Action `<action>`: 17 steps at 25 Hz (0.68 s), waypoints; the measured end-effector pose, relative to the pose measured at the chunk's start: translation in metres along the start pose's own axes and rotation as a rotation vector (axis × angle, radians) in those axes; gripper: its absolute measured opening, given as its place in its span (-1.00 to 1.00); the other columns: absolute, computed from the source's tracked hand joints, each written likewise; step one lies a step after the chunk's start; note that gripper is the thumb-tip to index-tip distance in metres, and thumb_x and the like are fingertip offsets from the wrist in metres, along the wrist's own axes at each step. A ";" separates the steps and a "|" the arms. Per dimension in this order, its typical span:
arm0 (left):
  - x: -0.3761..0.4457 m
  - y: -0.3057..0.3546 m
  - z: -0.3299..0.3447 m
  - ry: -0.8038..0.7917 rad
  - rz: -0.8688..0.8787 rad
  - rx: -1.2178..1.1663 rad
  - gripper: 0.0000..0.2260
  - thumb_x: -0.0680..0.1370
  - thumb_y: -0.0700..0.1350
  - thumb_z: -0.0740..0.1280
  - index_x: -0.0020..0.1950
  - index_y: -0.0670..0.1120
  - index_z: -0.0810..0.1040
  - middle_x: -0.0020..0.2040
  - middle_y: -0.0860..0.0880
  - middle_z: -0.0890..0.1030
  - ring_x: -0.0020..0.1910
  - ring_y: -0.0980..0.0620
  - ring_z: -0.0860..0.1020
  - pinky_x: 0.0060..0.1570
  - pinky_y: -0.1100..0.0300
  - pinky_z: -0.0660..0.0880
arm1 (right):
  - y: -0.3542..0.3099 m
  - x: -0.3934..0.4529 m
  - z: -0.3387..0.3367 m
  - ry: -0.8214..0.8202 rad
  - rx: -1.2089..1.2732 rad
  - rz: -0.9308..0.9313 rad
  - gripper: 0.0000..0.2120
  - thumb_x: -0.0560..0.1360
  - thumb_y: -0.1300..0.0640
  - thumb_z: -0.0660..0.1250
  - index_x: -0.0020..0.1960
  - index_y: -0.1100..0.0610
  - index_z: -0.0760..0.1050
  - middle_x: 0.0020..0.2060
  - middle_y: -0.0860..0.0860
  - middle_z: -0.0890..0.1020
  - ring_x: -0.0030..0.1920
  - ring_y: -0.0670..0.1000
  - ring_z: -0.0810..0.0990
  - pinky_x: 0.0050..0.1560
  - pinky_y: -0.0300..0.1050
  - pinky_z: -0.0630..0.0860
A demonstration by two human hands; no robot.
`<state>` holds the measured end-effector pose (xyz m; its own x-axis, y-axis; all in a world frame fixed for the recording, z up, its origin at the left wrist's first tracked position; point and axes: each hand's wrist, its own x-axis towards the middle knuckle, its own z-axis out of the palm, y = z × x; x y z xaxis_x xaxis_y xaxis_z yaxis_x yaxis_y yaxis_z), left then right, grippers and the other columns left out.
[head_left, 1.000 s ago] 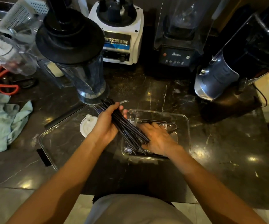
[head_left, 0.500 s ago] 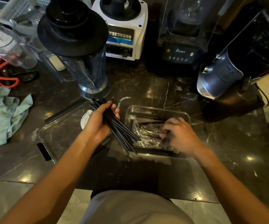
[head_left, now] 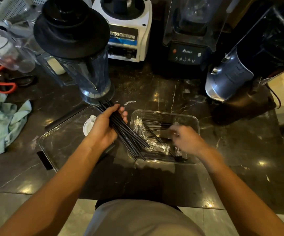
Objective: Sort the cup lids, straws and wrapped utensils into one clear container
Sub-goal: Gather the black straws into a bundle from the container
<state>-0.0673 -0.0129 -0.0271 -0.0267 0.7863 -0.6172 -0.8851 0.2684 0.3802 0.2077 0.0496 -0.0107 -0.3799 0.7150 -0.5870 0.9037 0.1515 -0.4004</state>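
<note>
Nearest, on the dark marble counter (head_left: 163, 92): left hand (head_left: 103, 129) clamped round a bundle of black straws (head_left: 129, 135), tips slanting down over the small clear container (head_left: 195, 120). Right hand (head_left: 187, 140) blurred above that container, grip impossible to tell. Inside: loose straws (head_left: 156, 124) and wrapped utensils (head_left: 158, 146). Left of it, large clear container (head_left: 52, 138) holding a white cup lid (head_left: 88, 124). Farther back: black-lidded blender jar (head_left: 86, 65), white blender base (head_left: 129, 34).

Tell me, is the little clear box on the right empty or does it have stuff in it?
Not empty. The small clear container holds loose black straws and crinkly wrapped utensils.
</note>
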 end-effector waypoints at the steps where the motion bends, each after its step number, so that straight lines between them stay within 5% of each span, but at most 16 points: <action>1: 0.000 -0.001 0.002 -0.013 -0.006 -0.002 -0.81 0.66 -0.14 0.30 0.26 -0.11 0.42 -0.10 -0.03 0.59 -0.19 0.05 0.64 -0.08 0.20 0.59 | 0.002 0.005 0.001 0.123 -0.163 -0.009 -0.71 0.62 0.21 0.30 0.31 0.02 0.50 0.13 0.07 0.67 0.03 0.10 0.69 0.05 0.10 0.62; 5: -0.001 -0.007 0.013 -0.057 -0.027 0.003 -0.93 0.68 -0.15 0.25 0.13 -0.11 0.48 -0.12 -0.03 0.57 -0.21 0.04 0.62 -0.14 0.21 0.60 | 0.009 0.015 0.021 0.049 -0.389 -0.053 -0.31 0.54 0.08 0.45 0.57 0.07 0.22 0.40 0.06 0.40 0.28 0.15 0.57 0.28 0.13 0.55; 10: 0.001 -0.012 0.014 -0.081 -0.033 0.009 -0.94 0.68 -0.16 0.25 0.10 -0.12 0.50 -0.12 -0.04 0.59 -0.19 0.03 0.62 -0.13 0.20 0.59 | 0.006 0.018 0.029 0.064 -0.611 -0.157 -0.13 0.49 0.02 0.48 0.64 0.10 0.09 0.51 0.09 0.31 0.46 0.16 0.38 0.48 0.15 0.35; 17: 0.002 -0.012 0.013 -0.082 -0.041 0.021 -0.93 0.68 -0.15 0.25 0.13 -0.11 0.49 -0.10 -0.04 0.58 -0.17 0.03 0.60 -0.09 0.19 0.57 | -0.005 0.027 0.030 0.001 -0.533 -0.151 -0.48 0.54 0.09 0.42 0.46 0.13 0.38 0.35 0.09 0.55 0.46 0.13 0.39 0.53 0.12 0.21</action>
<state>-0.0511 -0.0070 -0.0240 0.0484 0.8173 -0.5742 -0.8747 0.3122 0.3706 0.1869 0.0480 -0.0456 -0.5130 0.6590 -0.5501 0.8141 0.5767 -0.0683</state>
